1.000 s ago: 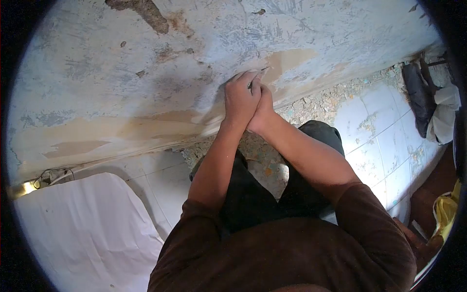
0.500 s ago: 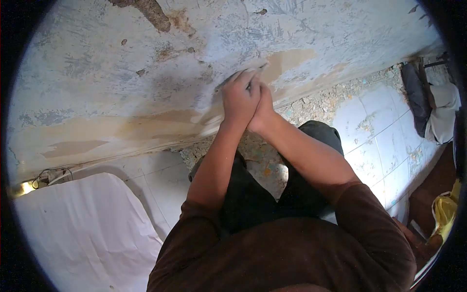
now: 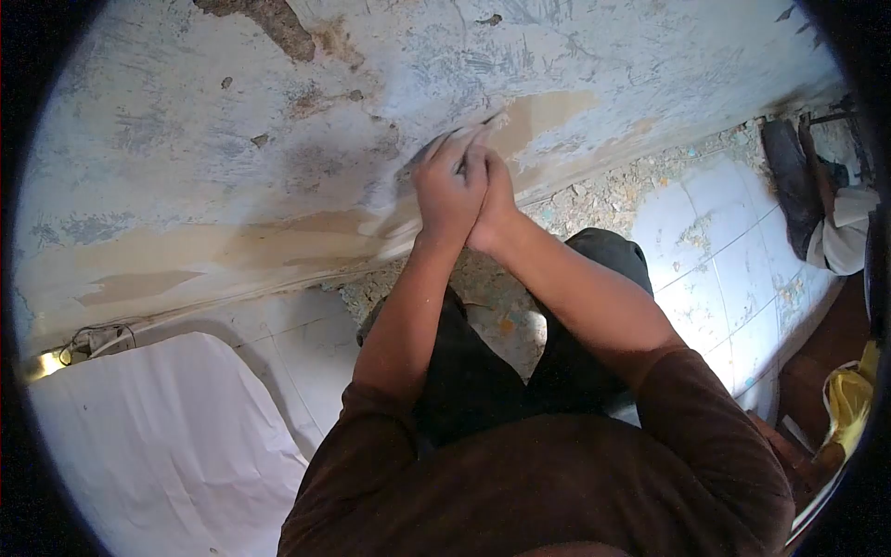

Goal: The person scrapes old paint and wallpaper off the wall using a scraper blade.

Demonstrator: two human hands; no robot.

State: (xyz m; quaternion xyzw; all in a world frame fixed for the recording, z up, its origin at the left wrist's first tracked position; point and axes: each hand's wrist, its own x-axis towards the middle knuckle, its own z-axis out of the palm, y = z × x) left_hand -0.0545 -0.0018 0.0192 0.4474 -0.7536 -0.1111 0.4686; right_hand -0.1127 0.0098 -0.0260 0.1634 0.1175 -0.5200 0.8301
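Both my hands are together against the lower part of a worn, patchy wall (image 3: pixel 306 176). My left hand (image 3: pixel 447 197) is closed around a flat scraper (image 3: pixel 408 170), whose thin dark edge shows at both sides of the fingers and lies along the wall. Pressed against it from the right, my right hand (image 3: pixel 497 197) is closed too and grips the same tool. Most of the scraper and its handle are hidden by the fingers. Beside the hands is a tan bare patch (image 3: pixel 548 119) where the pale coating is gone.
Flakes and rubble (image 3: pixel 594 195) line the foot of the wall over white floor tiles (image 3: pixel 715 251). A white sheet (image 3: pixel 158 427) lies at left, near a small lit lamp (image 3: pixel 46 364) and wires. Dark and pale objects (image 3: pixel 789 186) and a yellow bag (image 3: pixel 846 399) are at right.
The view has shifted slightly. My two hands and the scraper have slid a very little to the left along the wall, with the same grip.
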